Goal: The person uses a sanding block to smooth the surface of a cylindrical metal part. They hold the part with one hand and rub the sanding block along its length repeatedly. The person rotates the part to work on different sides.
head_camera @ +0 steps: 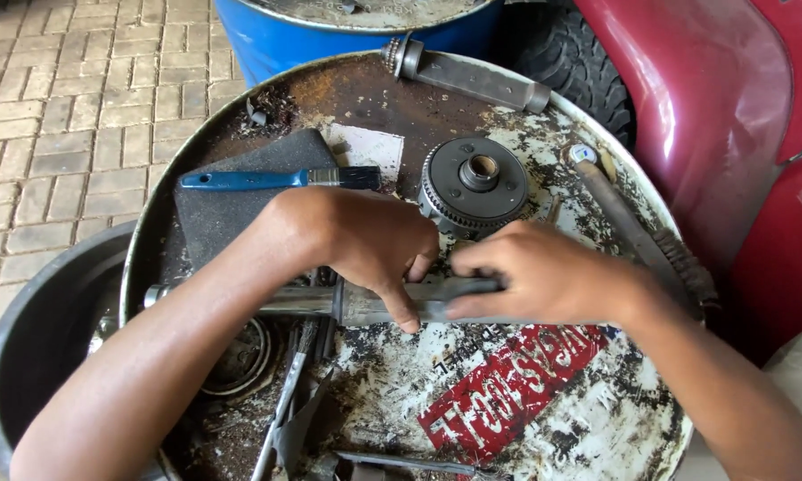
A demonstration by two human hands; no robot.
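Both forearms are bare from the near edge of the view to the wrists, with no sleeve showing. The left hand [365, 245] and the right hand [543, 276] are bare too: no gloves, rings, watch or bands. Fingernails are short.

Drum lid [543, 428] carries everything. Shaft [312, 301] lies crosswise at centre, left hand [365, 245] and right hand [534, 276] on it, side by side. Gear hub [474, 185] just behind the hands. Brush [276, 179] left of the hub, on a pad [232, 209]. Second shaft [468, 76] at the far rim (partly overhanging). Tub [36, 338] left of the drum.
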